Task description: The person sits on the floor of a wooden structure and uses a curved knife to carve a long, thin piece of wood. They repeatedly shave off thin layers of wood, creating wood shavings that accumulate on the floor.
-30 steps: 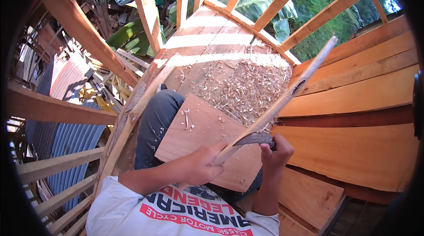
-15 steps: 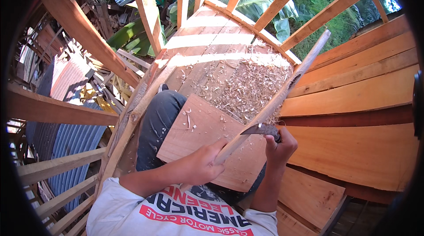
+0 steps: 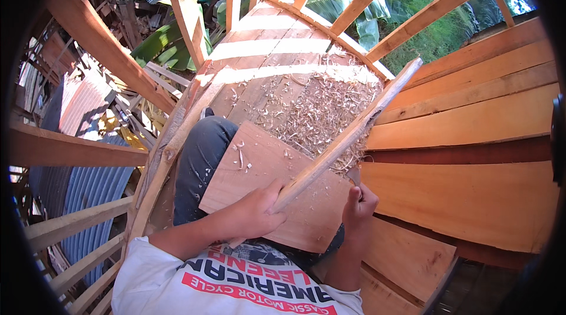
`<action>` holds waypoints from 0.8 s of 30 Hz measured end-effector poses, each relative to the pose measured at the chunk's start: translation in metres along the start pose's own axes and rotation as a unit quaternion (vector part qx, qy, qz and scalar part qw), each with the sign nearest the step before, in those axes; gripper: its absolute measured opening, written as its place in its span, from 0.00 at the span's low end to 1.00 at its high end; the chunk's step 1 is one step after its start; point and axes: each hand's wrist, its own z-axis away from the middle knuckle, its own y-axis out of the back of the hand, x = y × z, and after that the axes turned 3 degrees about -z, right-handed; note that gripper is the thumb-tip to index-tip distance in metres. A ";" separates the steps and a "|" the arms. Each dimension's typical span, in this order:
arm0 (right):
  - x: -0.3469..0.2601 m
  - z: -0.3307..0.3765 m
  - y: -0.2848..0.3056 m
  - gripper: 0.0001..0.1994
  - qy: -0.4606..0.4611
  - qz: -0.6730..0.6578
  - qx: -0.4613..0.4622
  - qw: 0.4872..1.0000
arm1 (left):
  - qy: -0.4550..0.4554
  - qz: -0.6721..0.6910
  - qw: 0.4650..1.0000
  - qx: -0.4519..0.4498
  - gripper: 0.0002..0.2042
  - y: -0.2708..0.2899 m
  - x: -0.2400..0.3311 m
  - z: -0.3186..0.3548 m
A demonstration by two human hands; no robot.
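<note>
My left hand (image 3: 259, 210) is closed around the near end of a long pale wooden stick (image 3: 339, 150). The stick slants up and away to the right, with a dark hollow patch toward its far part. In my right hand (image 3: 359, 203) is a knife, its short visible blade (image 3: 354, 175) pointing away from me, apart from the stick on its right side. The handle is mostly hidden by my fingers. Under the stick, a flat wooden board (image 3: 253, 165) rests across my lap, with a few curled shavings on its left part.
Wood shavings (image 3: 321, 103) litter the plank floor (image 3: 259, 35) ahead. Slatted wooden rails (image 3: 186, 11) bound the left and far sides. A plank wall (image 3: 460, 194) stands close on my right. Beyond the left rail lie corrugated sheets (image 3: 97, 197) and scrap wood.
The knife has come off the stick and moved nearer to me, its blade turning to point away. The stick's far end has dropped slightly and shifted left. My left hand keeps its hold.
</note>
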 end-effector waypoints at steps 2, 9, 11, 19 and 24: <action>0.003 0.018 -0.008 0.31 -0.044 -0.063 -0.031 0.997 | 0.003 -0.023 1.000 0.007 0.21 0.002 0.010 -0.005; -0.027 0.032 -0.035 0.26 -0.131 -0.357 -0.034 0.924 | -0.004 -0.045 0.999 0.000 0.30 -0.013 0.021 -0.009; -0.039 0.031 -0.037 0.23 -0.162 -0.403 -0.013 0.901 | -0.018 -0.057 0.998 0.009 0.31 -0.017 0.019 -0.007; -0.052 0.027 -0.033 0.10 -0.161 -0.389 0.029 0.906 | -0.002 0.015 1.000 -0.022 0.38 -0.010 0.001 -0.001; -0.030 0.035 -0.027 0.14 -0.038 -0.141 -0.060 0.988 | -0.043 0.095 0.994 0.016 0.38 -0.009 -0.005 -0.001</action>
